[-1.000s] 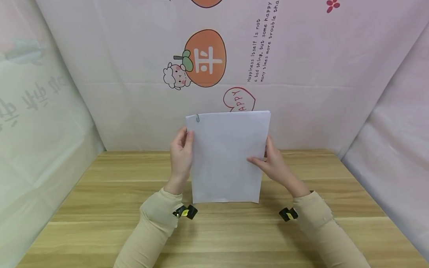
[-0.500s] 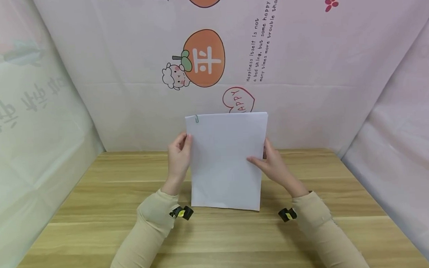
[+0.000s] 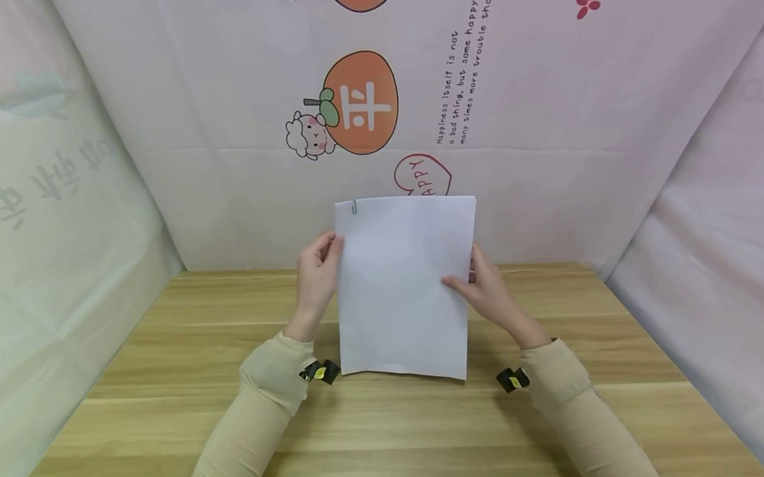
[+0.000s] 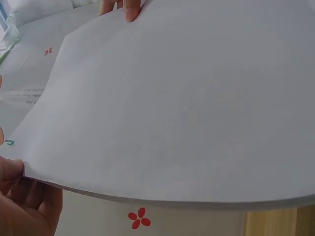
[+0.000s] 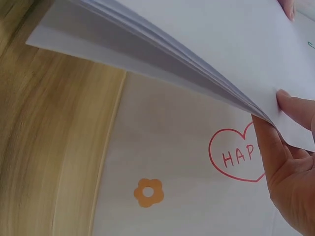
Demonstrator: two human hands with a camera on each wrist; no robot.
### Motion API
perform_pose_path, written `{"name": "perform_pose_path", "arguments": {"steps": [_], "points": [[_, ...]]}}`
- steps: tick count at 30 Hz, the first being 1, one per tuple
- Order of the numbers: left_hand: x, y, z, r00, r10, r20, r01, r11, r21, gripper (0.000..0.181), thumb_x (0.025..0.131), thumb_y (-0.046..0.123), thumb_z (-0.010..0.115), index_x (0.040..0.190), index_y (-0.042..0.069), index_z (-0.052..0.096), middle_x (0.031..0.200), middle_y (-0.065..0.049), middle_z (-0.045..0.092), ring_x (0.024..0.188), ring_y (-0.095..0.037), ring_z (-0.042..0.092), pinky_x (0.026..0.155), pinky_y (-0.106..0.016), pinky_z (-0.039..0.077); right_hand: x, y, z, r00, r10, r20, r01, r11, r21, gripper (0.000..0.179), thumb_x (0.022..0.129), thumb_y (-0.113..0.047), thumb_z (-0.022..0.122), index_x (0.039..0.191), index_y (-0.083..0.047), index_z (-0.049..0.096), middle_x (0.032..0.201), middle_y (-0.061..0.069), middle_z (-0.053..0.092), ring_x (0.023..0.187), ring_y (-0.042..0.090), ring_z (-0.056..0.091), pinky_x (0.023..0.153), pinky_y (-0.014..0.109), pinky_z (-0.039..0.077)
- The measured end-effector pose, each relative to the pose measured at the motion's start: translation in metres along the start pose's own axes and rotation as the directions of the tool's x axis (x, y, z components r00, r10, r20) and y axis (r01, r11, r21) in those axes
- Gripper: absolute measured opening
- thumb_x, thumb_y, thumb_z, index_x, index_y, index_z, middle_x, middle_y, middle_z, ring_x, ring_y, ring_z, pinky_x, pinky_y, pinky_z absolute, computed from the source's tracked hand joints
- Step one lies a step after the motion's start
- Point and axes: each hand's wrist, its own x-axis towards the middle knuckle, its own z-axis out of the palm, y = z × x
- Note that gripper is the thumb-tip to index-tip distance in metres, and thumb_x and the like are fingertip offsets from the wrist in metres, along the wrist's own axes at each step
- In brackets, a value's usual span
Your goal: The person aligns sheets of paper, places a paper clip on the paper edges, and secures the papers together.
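A stack of white paper sheets (image 3: 403, 287) is held up, tilted, above the table, its front face blank. A green paper clip (image 3: 354, 207) sits on its top edge near the left corner. My left hand (image 3: 318, 276) pinches the left edge a little below the clip, thumb in front. At the right edge my right hand (image 3: 488, 291) grips the stack, with its thumb on the front face and the fingers behind. In the right wrist view the sheets (image 5: 197, 64) part along their edge, and one back sheet hangs away from the others.
A wood-grain table (image 3: 389, 435) lies below the paper. Behind it rises a white printed cloth (image 3: 543, 155), with more cloth hanging at the left and right sides. Black camera mounts (image 3: 513, 380) sit at both wrists.
The lower edge of the stack has come down and toward me, so its front face shows longer. My left hand has shifted slightly left; both hands keep their hold.
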Motion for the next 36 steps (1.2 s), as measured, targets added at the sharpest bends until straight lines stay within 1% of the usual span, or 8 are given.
{"name": "perform_pose_path", "arguments": {"steps": [2,6,12,19,22,28,30,36], "points": [[0.001,0.0,-0.001,1.0,-0.001,0.011,0.001,1.0,0.008,0.028,0.097,0.019,0.053,0.106,-0.004,0.066,0.083,-0.019,0.063,0.062,-0.011,0.052,0.052,-0.022,0.045,0.0,-0.001,0.0,1.0,0.009,0.007,-0.009,1.0,0.002,0.066,0.087,0.004,0.062,0.14,0.01,0.023,0.12,0.034,0.053,0.099,0.046,0.062,0.073,0.043,0.056],[0.003,-0.001,-0.002,1.0,0.0,0.027,0.0,1.0,0.017,0.031,0.097,0.02,0.053,0.109,-0.006,0.065,0.084,-0.023,0.062,0.061,-0.011,0.048,0.052,-0.017,0.041,0.001,0.014,0.001,0.999,0.043,0.024,-0.044,0.999,0.021,0.069,0.089,-0.002,0.062,0.144,0.003,0.021,0.123,0.031,0.054,0.099,0.044,0.063,0.072,0.039,0.057],[0.007,-0.006,-0.002,0.999,-0.016,0.043,0.015,0.999,0.033,0.03,0.097,0.019,0.053,0.111,-0.004,0.064,0.079,-0.018,0.06,0.058,-0.009,0.045,0.05,-0.017,0.038,0.003,0.031,0.003,0.997,0.059,0.048,-0.061,0.997,0.051,0.068,0.09,-0.012,0.063,0.144,-0.002,0.021,0.123,0.031,0.055,0.098,0.042,0.064,0.069,0.034,0.057],[0.008,-0.017,-0.002,0.995,-0.08,0.06,0.077,0.996,0.055,0.027,0.098,0.019,0.052,0.113,0.0,0.064,0.074,-0.009,0.06,0.057,-0.011,0.048,0.049,-0.019,0.04,0.002,0.035,0.005,0.993,0.088,0.085,-0.094,0.993,0.069,0.066,0.09,-0.011,0.063,0.141,-0.003,0.023,0.119,0.031,0.058,0.095,0.04,0.066,0.068,0.033,0.057],[0.008,-0.021,-0.002,0.992,-0.107,0.071,0.102,0.992,0.075,0.028,0.098,0.022,0.052,0.113,0.002,0.065,0.073,-0.01,0.059,0.056,-0.011,0.048,0.049,-0.02,0.041,0.001,0.035,0.006,0.989,0.107,0.1,-0.115,0.991,0.074,0.067,0.09,-0.01,0.063,0.141,-0.002,0.022,0.12,0.031,0.057,0.095,0.04,0.065,0.068,0.035,0.057],[0.008,-0.026,-0.002,0.983,-0.153,0.102,0.142,0.984,0.107,0.031,0.098,0.026,0.051,0.116,0.003,0.063,0.088,-0.021,0.066,0.06,-0.013,0.054,0.052,-0.022,0.045,0.0,0.038,0.007,0.983,0.147,0.111,-0.153,0.987,0.052,0.068,0.089,-0.014,0.065,0.141,-0.001,0.024,0.12,0.03,0.058,0.094,0.039,0.066,0.065,0.033,0.057],[0.008,-0.027,-0.001,0.98,-0.163,0.115,0.15,0.982,0.113,0.032,0.098,0.026,0.051,0.117,0.003,0.063,0.094,-0.022,0.068,0.064,-0.015,0.058,0.055,-0.023,0.048,-0.001,0.04,0.007,0.982,0.153,0.108,-0.158,0.986,0.046,0.068,0.088,-0.015,0.067,0.14,-0.002,0.026,0.12,0.029,0.058,0.095,0.039,0.066,0.064,0.032,0.057],[0.006,-0.032,0.001,0.972,-0.191,0.136,0.176,0.978,0.116,0.028,0.099,0.022,0.049,0.116,0.003,0.062,0.098,-0.02,0.068,0.072,-0.021,0.062,0.06,-0.028,0.052,-0.003,0.044,0.007,0.974,0.186,0.126,-0.191,0.981,0.026,0.069,0.086,-0.017,0.07,0.139,-0.006,0.027,0.122,0.029,0.057,0.101,0.041,0.064,0.066,0.033,0.057]]}}
